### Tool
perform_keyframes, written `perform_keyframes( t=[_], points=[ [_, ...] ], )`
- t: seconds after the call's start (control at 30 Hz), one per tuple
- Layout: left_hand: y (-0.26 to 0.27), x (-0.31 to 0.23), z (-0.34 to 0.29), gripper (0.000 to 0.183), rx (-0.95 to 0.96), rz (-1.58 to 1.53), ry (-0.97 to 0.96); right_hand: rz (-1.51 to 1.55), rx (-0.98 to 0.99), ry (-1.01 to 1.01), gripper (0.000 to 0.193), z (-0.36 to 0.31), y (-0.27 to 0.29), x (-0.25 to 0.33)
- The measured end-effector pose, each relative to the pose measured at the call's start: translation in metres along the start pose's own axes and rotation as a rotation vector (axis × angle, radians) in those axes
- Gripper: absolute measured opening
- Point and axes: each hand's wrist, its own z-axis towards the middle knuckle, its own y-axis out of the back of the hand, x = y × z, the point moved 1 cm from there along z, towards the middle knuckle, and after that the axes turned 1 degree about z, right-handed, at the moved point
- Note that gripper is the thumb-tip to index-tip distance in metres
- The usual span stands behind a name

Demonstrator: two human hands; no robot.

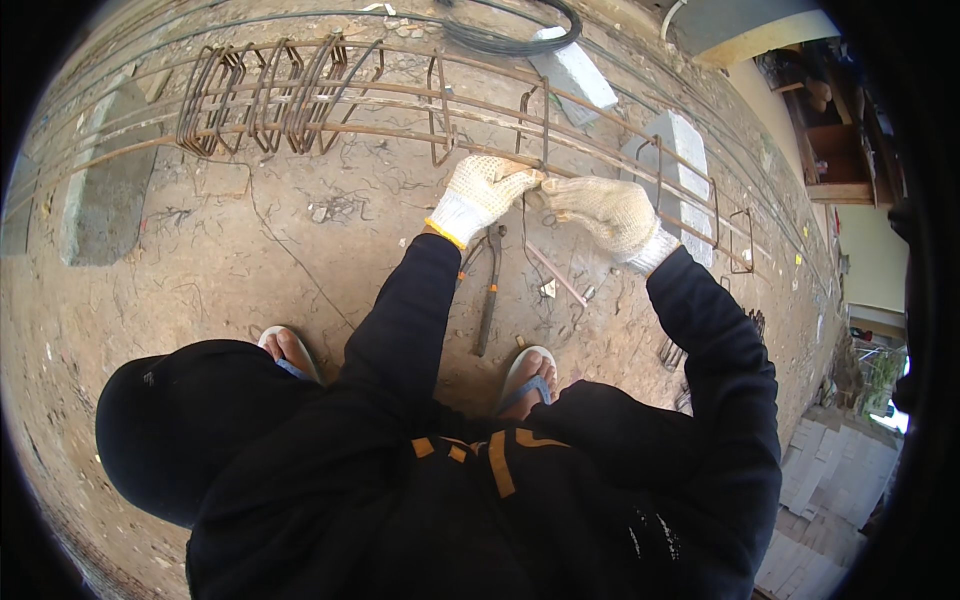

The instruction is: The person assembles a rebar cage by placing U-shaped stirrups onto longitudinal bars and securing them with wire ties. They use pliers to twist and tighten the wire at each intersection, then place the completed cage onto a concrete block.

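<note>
My left hand (478,196), in a white knitted glove with a yellow cuff edge, is closed with its fingertips at the near bar of a long rebar cage. From the other side my right hand (606,214), gloved the same way, is closed with its fingertips almost touching the left ones. They meet at the corner of a square stirrup (546,118). The gloves hide what is pinched there. A thin dark wire (525,222) hangs just below the fingertips. Pincers (488,290) with orange bands on the handles lie on the ground beneath my hands.
Several bunched stirrups (268,98) hang on the cage at left. Concrete blocks (112,190) stand under both ends, and another block (575,75) lies behind. A coil of black wire (515,38) sits at the back. Wire scraps litter the dirt near my sandalled feet.
</note>
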Motion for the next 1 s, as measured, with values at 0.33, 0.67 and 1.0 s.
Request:
perform_keyframes(
  t=[0.33,0.67,1.0],
  points=[
    [-0.007,-0.002,-0.003,0.022,-0.019,-0.052,0.069,-0.254,0.048,0.035,0.035,0.000,-0.009,0.012],
    [-0.026,0.012,-0.012,0.010,-0.264,0.103,-0.200,-0.127,-0.052,-0.006,0.036,-0.002,-0.021,0.021],
    [-0.026,0.012,-0.010,0.013,-0.231,-0.010,-0.081,-0.214,0.019,0.015,0.037,-0.003,-0.016,-0.001]
  ],
)
